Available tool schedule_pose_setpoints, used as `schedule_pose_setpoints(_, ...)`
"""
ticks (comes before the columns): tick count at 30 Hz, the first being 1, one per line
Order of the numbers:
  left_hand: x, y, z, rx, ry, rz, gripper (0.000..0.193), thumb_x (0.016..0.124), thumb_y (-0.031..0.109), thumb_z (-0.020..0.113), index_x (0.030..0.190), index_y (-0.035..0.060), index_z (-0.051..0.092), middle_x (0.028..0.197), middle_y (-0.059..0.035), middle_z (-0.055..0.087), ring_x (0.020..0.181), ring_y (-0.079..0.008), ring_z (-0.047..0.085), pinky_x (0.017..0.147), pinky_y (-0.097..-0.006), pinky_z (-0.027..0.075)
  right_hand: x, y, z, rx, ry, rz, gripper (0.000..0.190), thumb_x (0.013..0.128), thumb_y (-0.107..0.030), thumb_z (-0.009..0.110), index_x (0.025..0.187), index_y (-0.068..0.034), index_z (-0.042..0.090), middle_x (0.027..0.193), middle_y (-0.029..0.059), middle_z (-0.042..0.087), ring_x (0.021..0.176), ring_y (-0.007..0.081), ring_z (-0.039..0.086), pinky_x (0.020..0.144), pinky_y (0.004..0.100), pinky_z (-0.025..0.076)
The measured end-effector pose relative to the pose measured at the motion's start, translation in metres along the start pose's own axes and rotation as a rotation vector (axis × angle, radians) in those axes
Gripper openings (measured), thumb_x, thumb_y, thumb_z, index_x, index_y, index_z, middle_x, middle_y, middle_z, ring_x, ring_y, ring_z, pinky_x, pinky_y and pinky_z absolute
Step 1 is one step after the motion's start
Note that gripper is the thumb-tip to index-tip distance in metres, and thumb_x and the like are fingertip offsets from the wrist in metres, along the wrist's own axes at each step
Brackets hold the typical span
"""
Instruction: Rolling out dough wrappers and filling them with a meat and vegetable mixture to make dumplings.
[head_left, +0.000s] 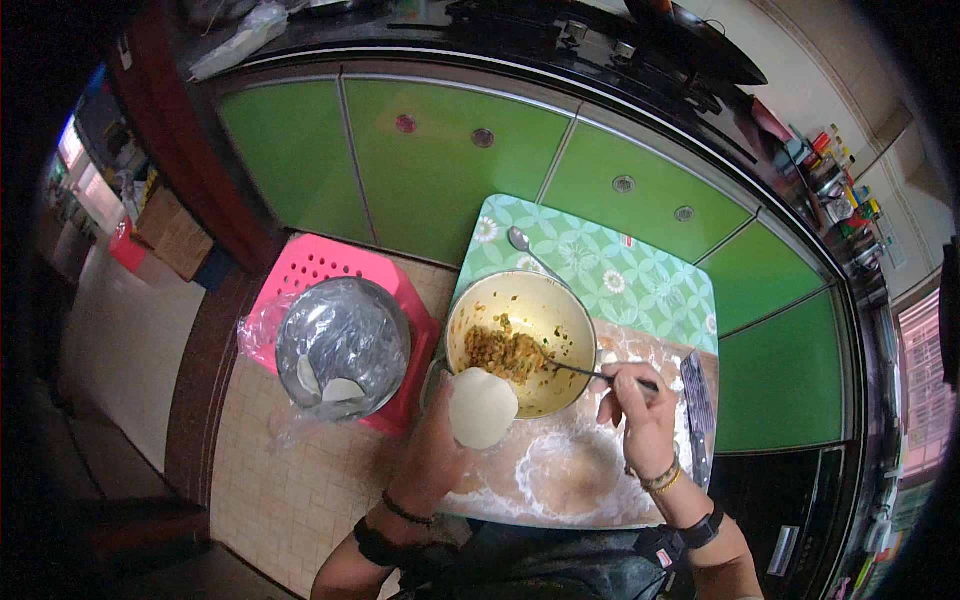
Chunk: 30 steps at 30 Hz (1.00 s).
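A round, flat dough wrapper (484, 409) rests on my left hand (439, 431), just over the near left rim of a cream-coloured bowl (559, 300). Brown chopped filling with green bits (506, 352) lies in the bowl. My right hand (641, 405) grips the dark handle of a utensil (577, 370); its far end is in the filling and hidden. Flour covers the wooden board (577, 472) beneath the bowl and my hands. Beside my right hand lies a kitchen knife (699, 397) with a broad blade, along the board's right side.
A metal spoon (529, 247) lies behind the bowl on a green patterned tabletop (652, 281). To the left, a pink plastic stool (409, 300) carries a metal bowl (345, 341) lined with clear plastic, with pale dough pieces inside. Green cabinets (450, 150) and a black counter stand beyond.
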<state>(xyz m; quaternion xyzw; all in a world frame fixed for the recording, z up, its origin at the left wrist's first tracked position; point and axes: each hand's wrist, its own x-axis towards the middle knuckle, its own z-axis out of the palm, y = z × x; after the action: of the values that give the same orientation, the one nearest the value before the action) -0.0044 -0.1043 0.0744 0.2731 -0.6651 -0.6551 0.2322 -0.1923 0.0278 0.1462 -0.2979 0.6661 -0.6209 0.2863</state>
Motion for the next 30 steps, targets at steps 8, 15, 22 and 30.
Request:
schedule_pose_setpoints(8, 0.005, 0.002, 0.017, -0.571, 0.002, -0.098, 0.045, 0.094, 0.006, 0.053, 0.133, -0.0029, 0.033, 0.128, -0.0188, 0.051, 0.116, -0.0255, 0.055, 0.099, -0.0388, 0.047, -0.041, 0.015, 0.009, -0.701, -0.24, -0.621, 0.018, 0.077, 0.0, 0.065, 0.094, -0.005, 0.068, 0.088, 0.0106, 0.07, 0.067, 0.0262, 0.064, 0.062, 0.0316, 0.051)
schedule_pose_setpoints(15, 0.001, 0.006, 0.023, -0.805, 0.001, -0.136, 0.051, 0.101, 0.038, 0.028, 0.135, 0.0003, 0.036, 0.128, -0.0181, 0.051, 0.116, -0.0286, 0.054, 0.1, -0.0418, 0.046, -0.049, 0.015, 0.007, -0.582, -0.15, -0.553, 0.017, 0.077, 0.0, 0.066, 0.093, -0.003, 0.068, 0.09, 0.0141, 0.07, 0.073, 0.0261, 0.067, 0.064, 0.0318, 0.052)
schedule_pose_setpoints(22, 0.0, 0.009, 0.024, -0.832, 0.046, -0.176, 0.061, 0.101, 0.05, 0.022, 0.132, 0.0016, 0.042, 0.127, -0.0165, 0.052, 0.116, -0.0286, 0.054, 0.099, -0.0427, 0.045, -0.056, 0.014, 0.006, -0.552, -0.177, -0.598, 0.014, 0.083, 0.001, 0.057, 0.094, 0.001, 0.065, 0.09, 0.0189, 0.07, 0.064, 0.0218, 0.067, 0.06, 0.0295, 0.052)
schedule_pose_setpoints(30, -0.008, -0.002, 0.014, -0.452, 0.014, -0.066, 0.041, 0.096, 0.024, 0.054, 0.127, -0.0017, 0.043, 0.121, -0.0188, 0.055, 0.111, -0.0236, 0.058, 0.093, -0.0373, 0.05, -0.059, 0.017, 0.012, -0.484, -0.116, -0.517, 0.017, 0.077, 0.0, 0.065, 0.093, -0.003, 0.068, 0.088, 0.0142, 0.07, 0.067, 0.0265, 0.065, 0.061, 0.0337, 0.049)
